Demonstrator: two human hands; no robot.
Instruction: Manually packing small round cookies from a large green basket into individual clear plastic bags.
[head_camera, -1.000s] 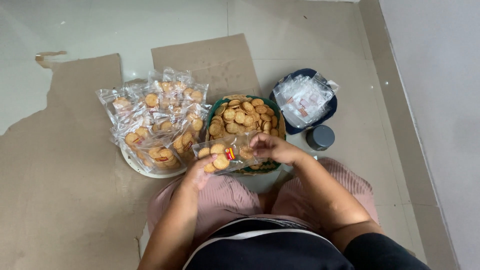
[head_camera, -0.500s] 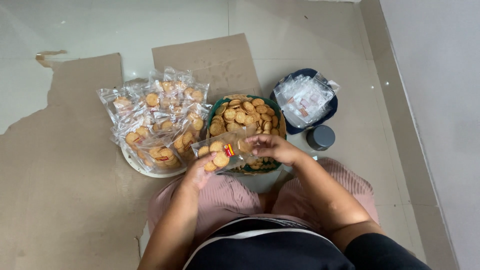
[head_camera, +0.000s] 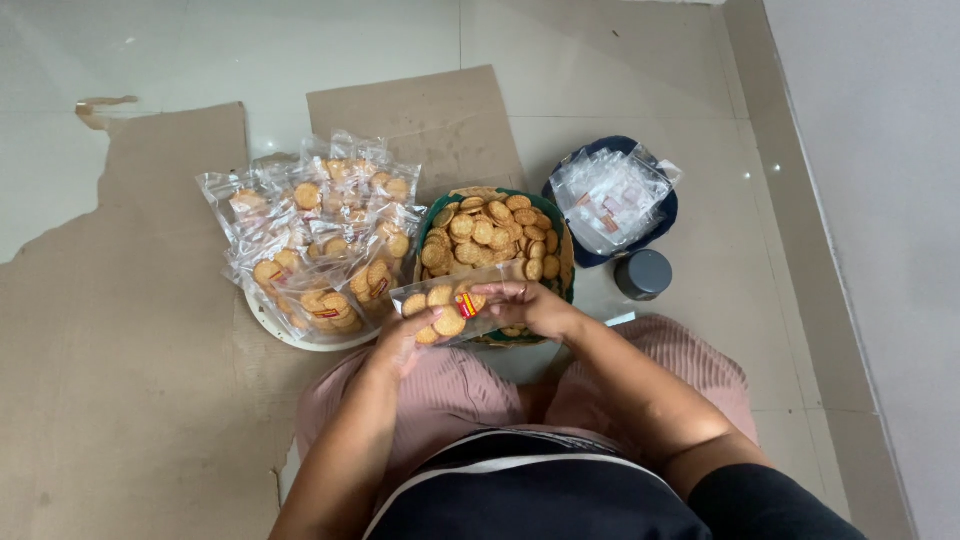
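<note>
Holding a clear bag (head_camera: 452, 305) of round biscuits just below frame centre, both hands sit in almost the same place as one second ago; only the fingers have shifted slightly along the bag. The left hand (head_camera: 405, 338) supports the bag from beneath, fingers curled closed around its lower edge. The right hand (head_camera: 528, 305) lies over the bag's right end, fingers bent and pinching the plastic there. Judged from this small change, filling or closing of this bag is in progress. Directly beyond stands a green basket (head_camera: 565, 262) of loose biscuits (head_camera: 487, 232). Left of centre, filled bags (head_camera: 315, 235) are piled on a white plate (head_camera: 270, 325). At upper right, a blue bowl (head_camera: 668, 212) holds empty bags (head_camera: 610, 197); a grey lid (head_camera: 642, 274) lies beside it.
</note>
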